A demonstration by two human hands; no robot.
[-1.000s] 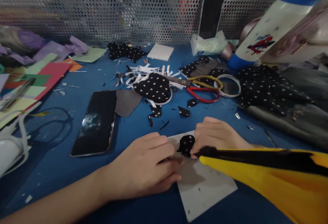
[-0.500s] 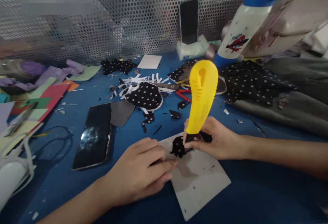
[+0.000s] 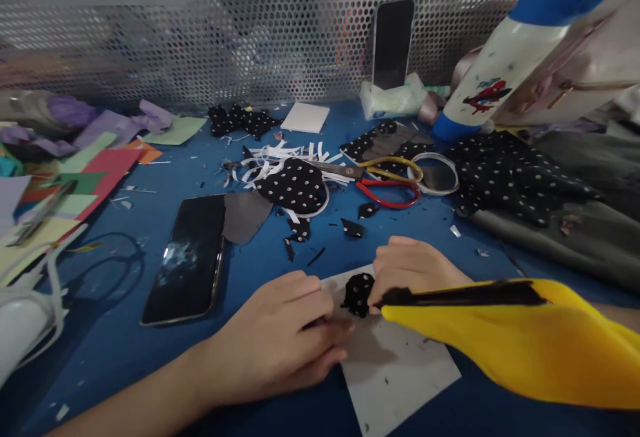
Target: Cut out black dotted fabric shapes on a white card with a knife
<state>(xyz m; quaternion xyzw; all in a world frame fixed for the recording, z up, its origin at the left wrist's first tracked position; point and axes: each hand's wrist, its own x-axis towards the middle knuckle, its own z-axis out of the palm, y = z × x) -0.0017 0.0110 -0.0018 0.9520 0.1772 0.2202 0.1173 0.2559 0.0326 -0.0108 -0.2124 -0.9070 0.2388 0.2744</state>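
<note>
A white sheet [image 3: 400,364] lies on the blue table, with a small black dotted fabric piece [image 3: 358,292] near its top. My left hand [image 3: 295,337] rests at the sheet's left edge, fingers bent together beside the fabric; whether they hold anything is hidden. My right hand [image 3: 410,267] is closed on a yellow-handled tool [image 3: 505,337], tilted almost flat with its handle toward the camera. Its dark tip end is by the right side of the fabric, partly hidden by the fingers.
A dark phone [image 3: 190,260] lies at left near coloured papers [image 3: 100,180]. Red and yellow scissors [image 3: 390,190], white strips and a dotted round piece [image 3: 293,186] are behind the hands. Another phone [image 3: 393,44] stands near a bottle [image 3: 505,57]. Dark cloth [image 3: 520,177] lies right.
The yellow tool has swung from upright to nearly flat, pointing right and toward the camera, and my right hand has turned with it. The camera view has shifted slightly. My left hand stays beside the fabric.
</note>
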